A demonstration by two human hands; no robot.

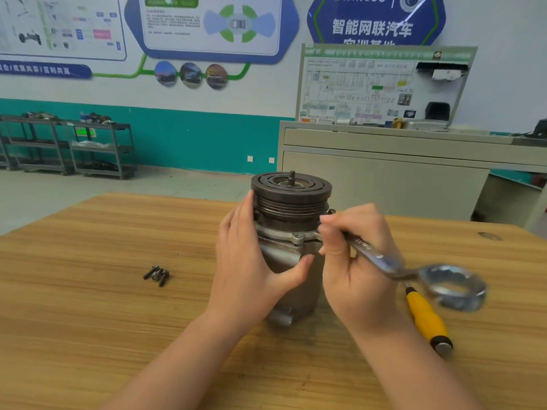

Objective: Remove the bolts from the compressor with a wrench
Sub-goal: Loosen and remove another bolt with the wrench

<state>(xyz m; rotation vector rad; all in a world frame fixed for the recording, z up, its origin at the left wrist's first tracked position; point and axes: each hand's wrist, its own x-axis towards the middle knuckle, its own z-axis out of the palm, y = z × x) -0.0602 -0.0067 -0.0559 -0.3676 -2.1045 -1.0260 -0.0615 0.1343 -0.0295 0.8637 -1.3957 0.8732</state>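
**Wrench at the right flange**

Head view: compressor [291, 232] stands upright, mid-table. Our left hand [251, 261] wraps its left side, thumb in front. Right hand [352, 261] grips the wrench [384, 261], shaft running near-right; working end hidden, probably on a flange bolt just left of the fingers. Three loose bolts [157, 274] lie well left.

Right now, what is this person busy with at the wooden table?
They are taking bolts out of a compressor standing upright on the table. The left hand steadies its body while the right hand grips a wrench at its right side. Three removed bolts lie to the left; a yellow-handled screwdriver lies to the right.
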